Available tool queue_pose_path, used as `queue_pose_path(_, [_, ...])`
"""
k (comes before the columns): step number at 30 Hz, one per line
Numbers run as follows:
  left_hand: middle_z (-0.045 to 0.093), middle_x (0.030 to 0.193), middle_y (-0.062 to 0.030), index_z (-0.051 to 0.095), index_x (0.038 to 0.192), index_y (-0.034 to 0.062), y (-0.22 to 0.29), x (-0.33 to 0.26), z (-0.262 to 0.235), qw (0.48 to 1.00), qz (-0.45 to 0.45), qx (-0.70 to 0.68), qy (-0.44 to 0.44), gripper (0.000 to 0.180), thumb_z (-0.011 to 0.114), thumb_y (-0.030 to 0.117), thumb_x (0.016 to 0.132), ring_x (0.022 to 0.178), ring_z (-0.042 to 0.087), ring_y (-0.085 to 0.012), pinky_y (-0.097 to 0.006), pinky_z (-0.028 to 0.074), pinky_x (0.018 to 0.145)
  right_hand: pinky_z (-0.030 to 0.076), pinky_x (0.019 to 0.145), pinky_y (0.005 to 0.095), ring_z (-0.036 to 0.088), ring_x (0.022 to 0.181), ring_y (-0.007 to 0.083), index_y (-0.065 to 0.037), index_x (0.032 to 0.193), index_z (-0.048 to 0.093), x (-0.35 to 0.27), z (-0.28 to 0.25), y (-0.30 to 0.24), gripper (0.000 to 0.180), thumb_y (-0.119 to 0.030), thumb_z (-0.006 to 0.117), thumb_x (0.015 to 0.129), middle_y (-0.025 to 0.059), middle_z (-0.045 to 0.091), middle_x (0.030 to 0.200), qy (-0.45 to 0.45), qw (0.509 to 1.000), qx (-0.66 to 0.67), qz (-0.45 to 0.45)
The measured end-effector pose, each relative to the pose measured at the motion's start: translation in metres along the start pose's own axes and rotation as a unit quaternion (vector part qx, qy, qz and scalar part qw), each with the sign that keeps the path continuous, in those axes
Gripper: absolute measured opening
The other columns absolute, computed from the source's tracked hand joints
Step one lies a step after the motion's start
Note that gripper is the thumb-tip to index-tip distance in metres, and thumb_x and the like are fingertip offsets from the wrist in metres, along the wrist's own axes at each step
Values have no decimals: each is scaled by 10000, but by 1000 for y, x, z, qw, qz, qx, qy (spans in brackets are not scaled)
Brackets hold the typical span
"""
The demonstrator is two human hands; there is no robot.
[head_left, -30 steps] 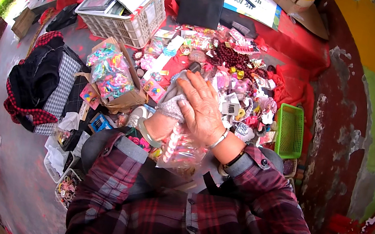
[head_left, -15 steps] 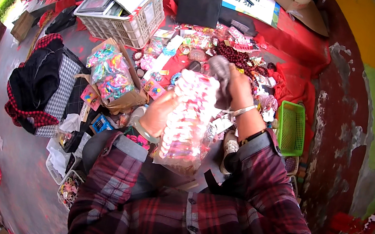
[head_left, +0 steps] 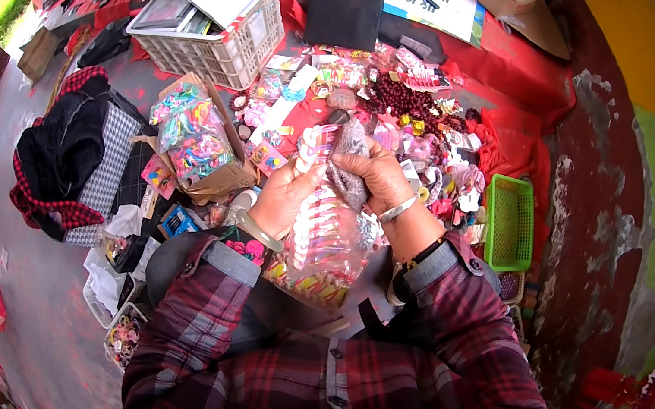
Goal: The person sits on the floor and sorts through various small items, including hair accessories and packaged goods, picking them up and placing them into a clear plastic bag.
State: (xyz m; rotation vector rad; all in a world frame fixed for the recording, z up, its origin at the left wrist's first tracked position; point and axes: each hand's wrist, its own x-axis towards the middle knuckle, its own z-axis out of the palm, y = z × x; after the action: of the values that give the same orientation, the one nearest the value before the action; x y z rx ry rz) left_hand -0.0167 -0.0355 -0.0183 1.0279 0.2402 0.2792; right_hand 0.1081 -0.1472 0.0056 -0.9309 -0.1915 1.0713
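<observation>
My left hand (head_left: pixel 283 199) is closed on the left edge of a clear plastic pack (head_left: pixel 327 244), which holds rows of pink, white and yellow small items. The pack is tilted up in front of my lap. A crumpled grey-brown cloth (head_left: pixel 347 175) is pinched in my right hand (head_left: pixel 387 182). This cloth lies against the upper right of the pack, close to my left fingertips. Part of the pack's top is hidden by the cloth and fingers. Beyond my hands, dark red beads (head_left: pixel 406 98) lie in a heap among small packaged trinkets.
To the left stand an open cardboard box (head_left: pixel 218 177) of bagged colourful pieces and a white plastic crate (head_left: pixel 236 53) stacked with flat items. A green basket (head_left: pixel 509 228) is on the right. Dark clothing (head_left: pixel 70 150) lies farther left. A black flat case (head_left: pixel 345 9) rests at the back.
My right hand has come left and down with the cloth, from beyond the pack onto its upper right part. My left hand still grips the pack and has shifted slightly.
</observation>
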Motion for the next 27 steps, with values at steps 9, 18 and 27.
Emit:
queue_pose_path(9, [579, 1033, -21, 544, 1119, 34, 15, -6, 17, 990, -96, -97, -24, 219, 496, 150, 940, 937, 540, -97, -272, 449, 828, 473, 604, 250, 594, 673, 118, -23, 945, 615, -8, 18, -2, 176, -167, 637, 846, 34, 638, 804, 139, 987, 7, -74])
queue_pose_path(18, [592, 966, -17, 547, 1102, 36, 17, -3, 12, 989, -74, -123, -21, 223, 498, 181, 940, 847, 573, -95, -272, 487, 748, 489, 741, 353, 611, 832, 219, 12, 1085, 550, -1, 5, -11, 416, -365, 484, 923, 119, 626, 962, 208, 978, 5, 28])
queue_pose_path(27, [594, 957, 1, 594, 1034, 50, 16, 6, 9, 987, -16, -77, 138, 212, 528, 222, 929, 798, 548, -66, -218, 445, 733, 502, 771, 310, 608, 865, 173, -35, 1162, 518, 5, -6, -7, 384, -290, 589, 883, 85, 617, 1015, -25, 998, -42, 29])
